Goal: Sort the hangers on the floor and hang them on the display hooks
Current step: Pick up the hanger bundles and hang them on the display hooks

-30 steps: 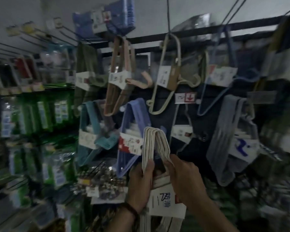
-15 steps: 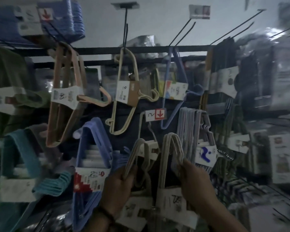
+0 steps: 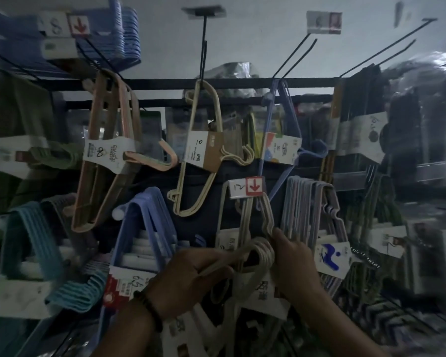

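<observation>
Two hands are on one white bundle (image 3: 264, 249) of hangers, low at the middle of the rack (image 3: 242, 82). Your left hand (image 3: 191, 279) is curled round the bundle's arm side. Your right hand (image 3: 294, 264) is clamped on its hook loops, with the thumb up. The bundle is tilted, hooks toward the right, and its paper sleeve (image 3: 264, 292) sits between your wrists. It's not on a hook.

A second white bundle (image 3: 245, 217) hangs just above it, under the "12" tag (image 3: 245, 189). Can't tell if your thumb touches it. There's a dark bracelet (image 3: 150, 311) on your left wrist.

Blue hangers (image 3: 144, 222) hang just left of your left hand, and teal hangers (image 3: 29, 235) are near the rack's left edge. Pink hangers (image 3: 106, 150) and cream hangers (image 3: 200, 150) hang from the top bar. Lilac hangers (image 3: 309, 202) are just right of your right hand. The right edge is blurred.
</observation>
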`<state>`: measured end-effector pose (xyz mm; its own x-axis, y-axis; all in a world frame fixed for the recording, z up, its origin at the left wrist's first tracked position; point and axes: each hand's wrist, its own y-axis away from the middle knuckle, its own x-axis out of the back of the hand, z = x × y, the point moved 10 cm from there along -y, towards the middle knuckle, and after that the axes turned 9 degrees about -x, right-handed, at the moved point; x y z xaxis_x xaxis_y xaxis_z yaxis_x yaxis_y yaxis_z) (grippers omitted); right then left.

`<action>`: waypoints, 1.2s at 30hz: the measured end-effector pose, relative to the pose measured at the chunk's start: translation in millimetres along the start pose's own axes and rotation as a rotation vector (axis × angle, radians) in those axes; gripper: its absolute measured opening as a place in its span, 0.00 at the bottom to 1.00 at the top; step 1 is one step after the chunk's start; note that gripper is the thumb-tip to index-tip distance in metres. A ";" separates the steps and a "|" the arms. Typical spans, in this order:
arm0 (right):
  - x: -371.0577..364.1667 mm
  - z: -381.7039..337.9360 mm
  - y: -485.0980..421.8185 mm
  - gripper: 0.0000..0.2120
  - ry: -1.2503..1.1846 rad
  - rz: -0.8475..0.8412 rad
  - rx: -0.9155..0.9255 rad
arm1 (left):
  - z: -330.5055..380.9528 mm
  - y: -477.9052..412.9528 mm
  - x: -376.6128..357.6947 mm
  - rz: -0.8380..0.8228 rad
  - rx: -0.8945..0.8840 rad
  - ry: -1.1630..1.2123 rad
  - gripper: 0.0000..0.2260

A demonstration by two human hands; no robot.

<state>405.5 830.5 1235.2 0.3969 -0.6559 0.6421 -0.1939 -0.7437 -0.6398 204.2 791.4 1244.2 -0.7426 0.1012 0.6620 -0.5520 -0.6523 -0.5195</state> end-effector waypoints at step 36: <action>-14.5 -33.4 -36.1 0.11 0.022 0.032 0.098 | -21.9 -19.4 7.5 0.212 0.032 -0.195 0.08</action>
<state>376.9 862.6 1263.0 0.3719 -0.6828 0.6289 -0.1171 -0.7066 -0.6979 201.0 821.3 1247.4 -0.7512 -0.1842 0.6339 -0.3780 -0.6672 -0.6419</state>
